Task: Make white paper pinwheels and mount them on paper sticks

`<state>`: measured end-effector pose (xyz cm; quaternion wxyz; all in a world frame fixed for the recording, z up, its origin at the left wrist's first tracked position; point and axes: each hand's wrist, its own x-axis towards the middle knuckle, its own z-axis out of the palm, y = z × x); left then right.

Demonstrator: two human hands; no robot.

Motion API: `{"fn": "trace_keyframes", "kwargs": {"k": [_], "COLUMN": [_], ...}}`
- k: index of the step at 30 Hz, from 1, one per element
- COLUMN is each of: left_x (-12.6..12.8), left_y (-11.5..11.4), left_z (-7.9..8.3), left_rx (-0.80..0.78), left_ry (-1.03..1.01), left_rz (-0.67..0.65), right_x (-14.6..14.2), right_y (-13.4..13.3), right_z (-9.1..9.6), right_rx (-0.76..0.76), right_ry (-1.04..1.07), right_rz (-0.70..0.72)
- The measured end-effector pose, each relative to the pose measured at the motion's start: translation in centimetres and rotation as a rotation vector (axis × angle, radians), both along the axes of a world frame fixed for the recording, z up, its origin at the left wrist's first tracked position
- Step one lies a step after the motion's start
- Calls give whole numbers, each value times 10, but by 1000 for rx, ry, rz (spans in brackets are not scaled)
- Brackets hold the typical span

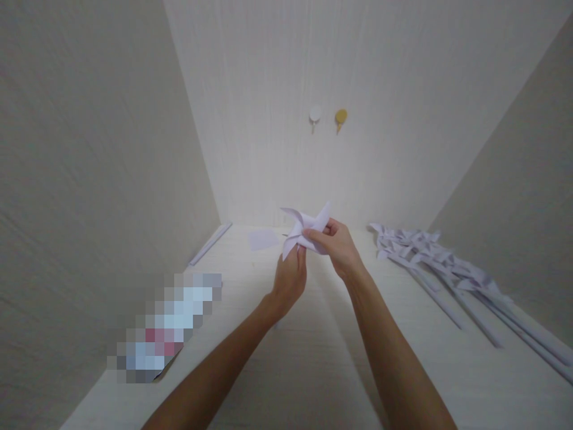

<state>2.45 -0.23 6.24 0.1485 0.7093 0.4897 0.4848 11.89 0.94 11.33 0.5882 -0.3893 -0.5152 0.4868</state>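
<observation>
A white paper pinwheel with curled blades is held up over the middle of the table. From below, my left hand is closed on it near its centre, with the fingertips partly hidden behind the paper. My right hand pinches the right side, its thumb lying across the front near the hub. Just left of the pinwheel, a flat sheet of white paper lies on the table. A small thin dark item beside the pinwheel is too small to name.
Several finished paper pinwheels on paper sticks lie piled at the right. A rolled paper stick rests at the left wall. Nearer, a blurred-out object lies on the table. Two hooks are on the back wall.
</observation>
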Motion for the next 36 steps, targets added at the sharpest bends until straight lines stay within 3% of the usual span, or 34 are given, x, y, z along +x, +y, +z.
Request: {"fn": "trace_keyframes", "kwargs": {"k": [5,12,36], "left_x": [0,2,3], "left_y": [-1,-3,-2], "left_z": [2,2,-4], "left_rx": [-3,38,50], "left_ry": [-4,-38,-7], "left_rz": [-20,-26,-7], "right_x": [3,3,2], "right_y": [1,0,0], "right_z": [0,1,2], "right_rx": [25,-59,-68], "right_ry": [-61,-19,-58], "right_rz": [-17,53,-65]}}
